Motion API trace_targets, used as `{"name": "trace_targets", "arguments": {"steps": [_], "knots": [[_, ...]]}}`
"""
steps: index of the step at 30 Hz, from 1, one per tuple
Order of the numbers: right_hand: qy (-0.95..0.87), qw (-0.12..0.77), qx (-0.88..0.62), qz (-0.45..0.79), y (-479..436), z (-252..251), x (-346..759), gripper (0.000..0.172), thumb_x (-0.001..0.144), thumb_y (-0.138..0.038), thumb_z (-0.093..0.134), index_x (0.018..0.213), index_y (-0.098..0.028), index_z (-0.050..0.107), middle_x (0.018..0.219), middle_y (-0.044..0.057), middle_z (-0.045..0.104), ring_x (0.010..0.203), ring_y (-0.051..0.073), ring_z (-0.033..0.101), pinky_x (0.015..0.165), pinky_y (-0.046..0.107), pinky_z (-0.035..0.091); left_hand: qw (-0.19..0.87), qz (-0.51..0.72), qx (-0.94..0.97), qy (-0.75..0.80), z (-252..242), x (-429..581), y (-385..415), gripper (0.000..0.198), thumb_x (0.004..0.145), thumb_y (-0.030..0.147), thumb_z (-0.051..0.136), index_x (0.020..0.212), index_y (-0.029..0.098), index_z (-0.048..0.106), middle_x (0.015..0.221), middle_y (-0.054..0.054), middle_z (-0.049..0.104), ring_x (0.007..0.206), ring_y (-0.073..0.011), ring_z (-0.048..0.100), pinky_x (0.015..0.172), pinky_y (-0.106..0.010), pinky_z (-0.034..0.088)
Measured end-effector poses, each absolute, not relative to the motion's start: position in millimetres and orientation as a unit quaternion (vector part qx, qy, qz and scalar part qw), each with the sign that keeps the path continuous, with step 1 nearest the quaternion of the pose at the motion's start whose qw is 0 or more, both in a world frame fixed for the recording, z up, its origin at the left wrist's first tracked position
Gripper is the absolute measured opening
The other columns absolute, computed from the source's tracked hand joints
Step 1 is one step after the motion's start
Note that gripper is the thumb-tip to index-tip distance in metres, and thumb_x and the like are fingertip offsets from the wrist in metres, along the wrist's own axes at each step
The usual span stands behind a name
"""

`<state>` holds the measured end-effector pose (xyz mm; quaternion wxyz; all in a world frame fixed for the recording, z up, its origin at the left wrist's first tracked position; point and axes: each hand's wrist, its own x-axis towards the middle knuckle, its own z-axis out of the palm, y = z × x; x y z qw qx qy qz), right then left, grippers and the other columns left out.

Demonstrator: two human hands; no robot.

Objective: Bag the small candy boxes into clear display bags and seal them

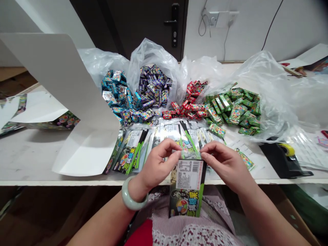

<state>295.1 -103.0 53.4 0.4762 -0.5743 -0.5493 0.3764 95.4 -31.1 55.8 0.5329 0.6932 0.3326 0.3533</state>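
A printed candy bag [188,184] with a clear top edge hangs in front of my lap, past the table's front edge. My left hand [160,162] pinches its top left corner between thumb and finger. At the top right corner, my right hand [222,162] pinches the same clear strip. A pale green bangle circles my left wrist. Just behind the hands lie several more printed bags [169,135] in overlapping rows. Whether anything is inside the held bag cannot be made out.
Clear plastic bags spill small blue boxes [116,85], purple boxes [155,85], red boxes [191,102] and green boxes [235,106] along the back. A curled white sheet [84,147] stands at left. A black tape dispenser [284,159] with yellow core sits right, near the table edge [64,182].
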Motion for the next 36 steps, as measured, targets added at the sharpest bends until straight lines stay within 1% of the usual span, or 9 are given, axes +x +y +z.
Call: {"name": "trace_targets", "arguments": {"steps": [4,11,17,21,25,29,31,34,36], "knots": [[-0.566,0.454,-0.570,0.386,-101,56,296,0.010,0.088,-0.030,0.061,0.082,-0.022,0.062,0.079,0.000,0.059,0.074,0.013,0.056,0.062,0.025,0.045,0.553,0.335,0.689,0.327,56,92,-30,0.011,0.086,0.028,0.056,0.084,0.017,0.058,0.077,-0.002,0.059,0.070,-0.0129,0.056,0.063,-0.026,0.045],[-0.590,0.435,-0.571,0.369,-104,59,295,0.008,0.088,-0.029,0.060,0.084,-0.022,0.063,0.085,0.001,0.060,0.079,0.014,0.056,0.065,0.026,0.045,0.552,0.329,0.709,0.290,52,81,-29,0.013,0.091,0.029,0.054,0.090,0.018,0.061,0.084,-0.003,0.061,0.080,-0.0142,0.057,0.068,-0.028,0.044],[-0.566,0.449,-0.574,0.387,-101,57,290,0.012,0.089,-0.031,0.058,0.083,-0.021,0.062,0.076,0.000,0.058,0.069,0.013,0.055,0.061,0.026,0.045,0.588,0.328,0.680,0.289,50,84,-25,0.009,0.086,0.026,0.059,0.082,0.018,0.056,0.080,-0.003,0.058,0.078,-0.0154,0.056,0.069,-0.030,0.045],[-0.597,0.410,-0.578,0.375,-101,60,292,0.010,0.089,-0.028,0.058,0.083,-0.021,0.061,0.081,0.001,0.059,0.074,0.014,0.055,0.063,0.026,0.044,0.593,0.317,0.694,0.258,51,81,-23,0.011,0.088,0.024,0.058,0.080,0.018,0.056,0.082,-0.004,0.059,0.080,-0.0161,0.056,0.072,-0.032,0.045],[-0.621,0.388,-0.581,0.356,-104,65,295,0.010,0.091,-0.028,0.056,0.084,-0.021,0.060,0.082,0.001,0.060,0.076,0.015,0.055,0.064,0.027,0.043,0.596,0.301,0.708,0.229,51,75,-22,0.010,0.092,0.024,0.056,0.086,0.017,0.060,0.089,-0.006,0.061,0.087,-0.0169,0.058,0.077,-0.032,0.047],[-0.647,0.394,-0.560,0.336,-108,65,297,0.013,0.094,-0.026,0.053,0.084,-0.021,0.060,0.085,0.003,0.061,0.079,0.016,0.057,0.069,0.029,0.045,0.575,0.312,0.730,0.196,49,71,-23,0.014,0.095,0.025,0.052,0.092,0.017,0.063,0.094,-0.007,0.062,0.092,-0.0175,0.060,0.084,-0.034,0.048],[-0.659,0.404,-0.546,0.324,-111,63,297,0.010,0.094,-0.025,0.054,0.089,-0.022,0.061,0.089,0.005,0.062,0.085,0.017,0.059,0.073,0.030,0.047,0.560,0.318,0.739,0.200,46,69,-25,0.012,0.094,0.026,0.055,0.095,0.017,0.064,0.099,-0.008,0.063,0.095,-0.0184,0.060,0.085,-0.035,0.049],[-0.667,0.423,-0.532,0.307,-114,57,296,0.005,0.092,-0.022,0.057,0.095,-0.024,0.061,0.094,0.005,0.060,0.092,0.018,0.058,0.077,0.031,0.047,0.545,0.342,0.732,0.224,40,68,-30,0.006,0.090,0.021,0.062,0.095,0.019,0.063,0.102,-0.008,0.063,0.099,-0.0186,0.060,0.084,-0.034,0.051],[-0.672,0.432,-0.528,0.288,-115,53,295,0.006,0.091,-0.020,0.059,0.094,-0.024,0.061,0.093,0.004,0.059,0.092,0.018,0.057,0.078,0.031,0.046,0.541,0.356,0.727,0.227,36,68,-33,0.005,0.089,0.018,0.062,0.094,0.020,0.062,0.100,-0.007,0.063,0.099,-0.0179,0.060,0.083,-0.032,0.051]]}}
